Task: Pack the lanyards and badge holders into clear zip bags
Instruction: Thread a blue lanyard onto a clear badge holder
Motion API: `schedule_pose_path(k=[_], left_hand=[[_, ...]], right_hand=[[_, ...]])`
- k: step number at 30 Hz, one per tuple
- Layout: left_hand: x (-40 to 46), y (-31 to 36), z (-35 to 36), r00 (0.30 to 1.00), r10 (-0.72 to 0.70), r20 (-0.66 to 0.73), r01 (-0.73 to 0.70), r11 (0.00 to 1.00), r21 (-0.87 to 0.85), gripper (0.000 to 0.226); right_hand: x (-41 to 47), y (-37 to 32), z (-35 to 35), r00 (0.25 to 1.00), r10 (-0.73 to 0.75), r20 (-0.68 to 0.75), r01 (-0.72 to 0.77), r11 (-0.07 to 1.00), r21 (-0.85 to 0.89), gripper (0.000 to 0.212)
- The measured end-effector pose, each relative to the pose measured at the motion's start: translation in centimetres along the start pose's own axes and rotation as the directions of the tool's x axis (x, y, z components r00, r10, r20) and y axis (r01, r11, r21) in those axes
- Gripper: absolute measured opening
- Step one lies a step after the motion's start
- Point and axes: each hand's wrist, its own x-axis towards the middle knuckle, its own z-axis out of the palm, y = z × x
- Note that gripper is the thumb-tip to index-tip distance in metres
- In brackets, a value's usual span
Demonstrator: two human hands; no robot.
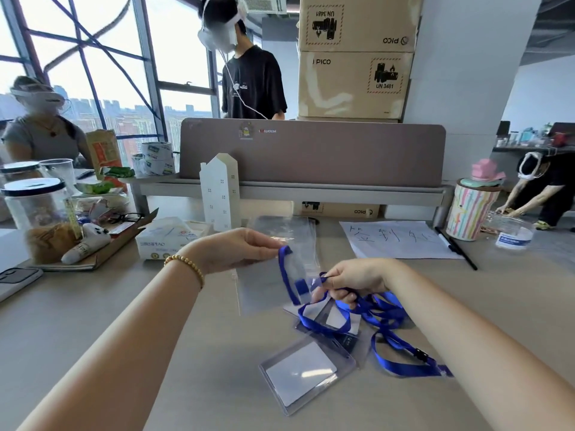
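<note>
Nearest the camera, a clear badge holder (306, 373) with a white card inside is seen lying flat on the grey desk (124, 321), not yet packed. Just beyond it, more badge holders (337, 321) lie overlapped beneath a tangle of blue lanyards (389, 315), one strap trailing off to the near right.

A clear zip bag (264, 290) is held up above the desk at centre. Its far edge is pinched by the left hand (239, 248), thumb pressed against fingertips, with a gold bead bracelet (185, 264) worn on that wrist. A bunch of lanyard strap is gripped by the curled fingers of the right hand (354, 281), and a blue loop (287, 272) is seen through the plastic, apparently partly fed into the bag's mouth.

Farther off, a further clear bag (286, 227) lies flat.

Packing is judged to be at an early stage: one lanyard is being inserted, no sealed bag is visible, and several holders and straps are left on the desk.
</note>
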Motion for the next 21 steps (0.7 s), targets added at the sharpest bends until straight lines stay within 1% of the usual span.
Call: schedule_pose_path(k=[1,4,6,8,10,12,14,16,18,19,21], left_hand=[[0.2,0.2,0.4,0.999,-0.024,0.04,0.021,0.996,0.082,0.018],[1.1,0.6,1.9,0.992,-0.085,0.088,0.057,0.956,0.289,0.02],[1.8,0.9,2.8,0.986,-0.138,0.093,0.083,0.891,0.447,0.023],[2.3,0.8,3.5,0.982,-0.177,0.061,0.112,0.816,0.567,0.025],[2.8,0.4,4.0,0.982,-0.184,0.029,0.129,0.785,0.606,0.024],[3.2,0.0,4.3,0.986,-0.165,-0.018,0.142,0.784,0.605,0.021],[3.4,-0.3,4.4,0.986,-0.12,-0.116,0.165,0.805,0.57,0.018],[3.6,-0.4,4.3,0.972,-0.061,-0.226,0.163,0.868,0.468,0.023],[3.7,-0.4,4.1,0.946,-0.022,-0.324,0.113,0.958,0.265,0.026],[3.7,-0.5,4.1,0.925,-0.013,-0.379,0.07,0.988,0.138,0.024],[3.7,-0.7,3.7,0.874,-0.011,-0.485,-0.037,0.995,-0.089,0.023]], right_hand=[[0.0,-0.5,-0.1,1.0,-0.002,-0.008,0.002,0.999,-0.04,0.028],[0.3,-2.7,-0.2,0.998,0.026,-0.052,-0.033,0.989,-0.147,0.034],[0.2,-4.3,-0.2,0.996,0.041,-0.083,-0.058,0.975,-0.217,0.039],[0.0,-5.7,-0.4,0.995,0.045,-0.09,-0.072,0.943,-0.326,0.038],[0.1,-6.6,-0.4,0.989,0.051,-0.139,-0.109,0.886,-0.451,0.031],[0.4,-7.1,0.1,0.971,0.022,-0.238,-0.15,0.831,-0.536,0.026],[0.7,-7.3,1.0,0.937,-0.055,-0.346,-0.169,0.794,-0.584,0.02],[0.7,-7.5,2.0,0.87,-0.175,-0.461,-0.176,0.764,-0.621,0.015],[0.7,-7.3,2.7,0.768,-0.308,-0.562,-0.153,0.764,-0.627,0.02],[0.8,-6.9,3.1,0.72,-0.373,-0.585,-0.132,0.754,-0.643,0.021],[0.8,-6.1,3.8,0.631,-0.504,-0.59,-0.106,0.698,-0.709,0.026]])
